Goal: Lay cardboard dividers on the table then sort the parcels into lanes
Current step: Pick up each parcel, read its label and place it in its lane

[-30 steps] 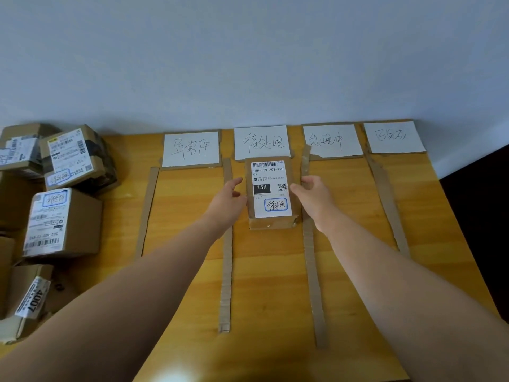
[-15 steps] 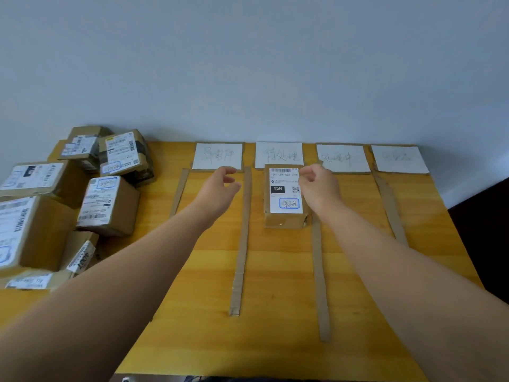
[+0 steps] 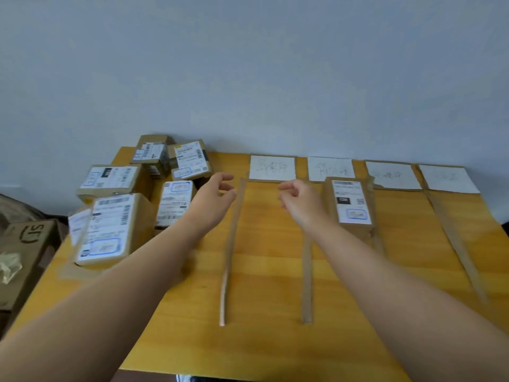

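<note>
A brown parcel (image 3: pixel 350 208) with a white label lies flat in the second lane, under the second white sign card (image 3: pixel 330 169). Long cardboard divider strips (image 3: pixel 229 252) (image 3: pixel 306 285) (image 3: pixel 454 238) run down the yellow table (image 3: pixel 264 340). My left hand (image 3: pixel 213 199) hovers empty, fingers apart, beside a pile of labelled parcels (image 3: pixel 110 224) at the table's left. My right hand (image 3: pixel 300 199) hovers over the first lane with fingers loosely curled, holding nothing, just left of the laid parcel.
Further sign cards (image 3: pixel 272 168) (image 3: pixel 392 175) (image 3: pixel 447 179) line the back edge against the wall. A larger cardboard box (image 3: pixel 24 252) stands on the floor at the left. The table's right edge drops to dark floor.
Both hands have let go of the parcel in the second lane and moved left towards the pile. The view has swung left, showing more of the parcels.
</note>
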Demonstrator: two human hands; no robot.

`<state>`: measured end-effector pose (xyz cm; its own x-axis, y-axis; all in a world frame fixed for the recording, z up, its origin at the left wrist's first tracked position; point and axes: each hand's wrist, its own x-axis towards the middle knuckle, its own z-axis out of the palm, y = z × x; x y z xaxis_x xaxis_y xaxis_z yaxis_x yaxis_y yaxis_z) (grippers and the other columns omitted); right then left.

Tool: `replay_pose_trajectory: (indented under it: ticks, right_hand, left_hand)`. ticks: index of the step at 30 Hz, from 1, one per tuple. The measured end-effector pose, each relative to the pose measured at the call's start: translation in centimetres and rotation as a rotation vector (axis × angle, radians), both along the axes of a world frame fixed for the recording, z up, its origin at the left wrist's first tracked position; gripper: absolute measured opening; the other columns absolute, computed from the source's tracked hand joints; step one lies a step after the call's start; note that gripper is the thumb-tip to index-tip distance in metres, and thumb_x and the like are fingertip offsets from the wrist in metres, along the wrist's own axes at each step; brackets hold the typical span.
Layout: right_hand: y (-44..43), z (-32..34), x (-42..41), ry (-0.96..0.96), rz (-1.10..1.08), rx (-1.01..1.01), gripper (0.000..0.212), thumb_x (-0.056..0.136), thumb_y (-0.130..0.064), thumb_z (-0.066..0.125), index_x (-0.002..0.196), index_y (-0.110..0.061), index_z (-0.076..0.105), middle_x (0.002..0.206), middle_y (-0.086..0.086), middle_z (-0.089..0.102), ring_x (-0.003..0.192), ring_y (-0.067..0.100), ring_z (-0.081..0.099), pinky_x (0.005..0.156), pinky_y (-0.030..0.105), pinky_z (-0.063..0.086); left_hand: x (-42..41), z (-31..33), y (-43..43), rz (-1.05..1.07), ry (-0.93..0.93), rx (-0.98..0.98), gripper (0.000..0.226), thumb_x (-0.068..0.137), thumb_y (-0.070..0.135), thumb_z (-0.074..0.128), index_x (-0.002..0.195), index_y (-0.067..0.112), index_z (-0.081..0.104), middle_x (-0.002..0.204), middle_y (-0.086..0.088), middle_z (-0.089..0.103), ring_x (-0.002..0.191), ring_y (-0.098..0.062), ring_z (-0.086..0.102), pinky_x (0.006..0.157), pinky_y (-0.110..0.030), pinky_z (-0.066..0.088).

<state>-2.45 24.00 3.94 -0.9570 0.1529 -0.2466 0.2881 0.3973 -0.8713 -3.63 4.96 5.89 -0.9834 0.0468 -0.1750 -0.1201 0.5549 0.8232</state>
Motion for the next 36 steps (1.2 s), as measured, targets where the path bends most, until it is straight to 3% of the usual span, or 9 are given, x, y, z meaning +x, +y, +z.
replay_pose_trajectory:
  ticks: [6,10,12,15,19,22,25,31,36]
  right_hand:
    - [-11.5,-0.8,0.1,-0.038,-0.084,-0.116,0.018,0.094,-0.014,0.048,0.106,-0.022,0.059,0.102,0.002,0.063,0.088,0.012,0.064,0.087,0.034,0.054]
    - [-17.5,-1.1,0.1,-0.043,-0.130,-0.164,0.014,0.091,-0.010,0.052,0.094,-0.022,0.060,0.090,0.001,0.062,0.079,0.013,0.061,0.085,0.037,0.054]
    - [-19.8,-1.4,0.2,-0.067,-0.134,-0.187,0.016,0.091,-0.012,0.054,0.087,-0.027,0.058,0.094,0.002,0.063,0.081,0.015,0.062,0.086,0.038,0.055]
    - [-22.2,-1.6,0.6,-0.104,-0.097,-0.192,0.009,0.092,-0.019,0.056,0.096,-0.026,0.060,0.103,0.004,0.065,0.090,0.016,0.064,0.088,0.038,0.055]
    - [-24.5,-1.1,0.9,-0.164,-0.021,-0.246,0.013,0.094,-0.030,0.057,0.106,-0.025,0.058,0.108,-0.001,0.063,0.094,0.014,0.062,0.091,0.037,0.053]
    - [-25.7,-1.3,1.3,-0.266,0.050,-0.250,0.019,0.090,-0.041,0.058,0.103,-0.028,0.056,0.110,-0.002,0.066,0.103,0.017,0.062,0.093,0.038,0.051]
    - [-26.6,-1.5,1.6,-0.333,0.050,-0.312,0.032,0.090,-0.042,0.059,0.115,-0.022,0.056,0.106,-0.002,0.070,0.098,0.016,0.066,0.088,0.034,0.053]
    - [-27.3,-1.9,2.6,-0.230,-0.028,-0.461,0.033,0.090,-0.043,0.060,0.117,-0.026,0.056,0.115,0.002,0.068,0.109,0.020,0.062,0.090,0.035,0.048]
    - [-25.4,0.2,2.7,-0.028,-0.101,-0.582,0.039,0.089,-0.040,0.062,0.124,-0.027,0.048,0.116,0.011,0.065,0.093,0.023,0.066,0.077,0.035,0.054]
  left_hand:
    - [-2.0,1.5,-10.8,-0.071,0.046,-0.064,0.032,0.097,0.019,0.049,0.129,0.019,0.050,0.113,0.003,0.058,0.099,-0.013,0.056,0.068,-0.017,0.042]
    - [-3.2,2.0,-16.5,-0.089,0.059,-0.066,0.032,0.096,0.018,0.051,0.128,0.017,0.052,0.115,0.000,0.060,0.101,-0.013,0.055,0.085,-0.025,0.042]
    - [-3.2,1.8,-18.8,-0.099,0.042,-0.080,0.033,0.096,0.018,0.050,0.129,0.018,0.052,0.115,0.001,0.059,0.103,-0.014,0.056,0.089,-0.030,0.045]
    - [-2.7,1.2,-21.5,-0.107,0.024,-0.110,0.037,0.095,0.022,0.052,0.132,0.020,0.049,0.122,0.000,0.058,0.104,-0.013,0.055,0.088,-0.032,0.047]
    - [-2.1,-0.6,-24.2,-0.046,-0.098,-0.082,0.069,0.083,0.045,0.065,0.141,0.022,0.037,0.140,-0.006,0.045,0.122,-0.024,0.050,0.100,-0.048,0.046]
    - [-1.4,-1.6,-25.6,0.062,-0.298,0.030,0.091,0.073,0.057,0.072,0.144,0.024,0.026,0.132,-0.005,0.052,0.108,-0.022,0.060,0.088,-0.041,0.052]
    - [-1.0,-2.5,-26.2,0.107,-0.437,0.168,0.074,0.080,0.048,0.070,0.137,0.014,0.036,0.101,0.003,0.065,0.090,-0.014,0.065,0.081,-0.035,0.054]
    - [-0.5,-1.8,-24.6,0.129,-0.368,0.421,0.047,0.089,0.037,0.065,0.126,0.020,0.042,0.098,-0.002,0.071,0.078,-0.018,0.072,0.064,-0.035,0.059]
    - [-0.9,0.8,-22.7,0.058,-0.254,0.641,0.042,0.089,0.030,0.065,0.128,0.029,0.048,0.105,-0.002,0.071,0.084,-0.017,0.073,0.064,-0.035,0.060]
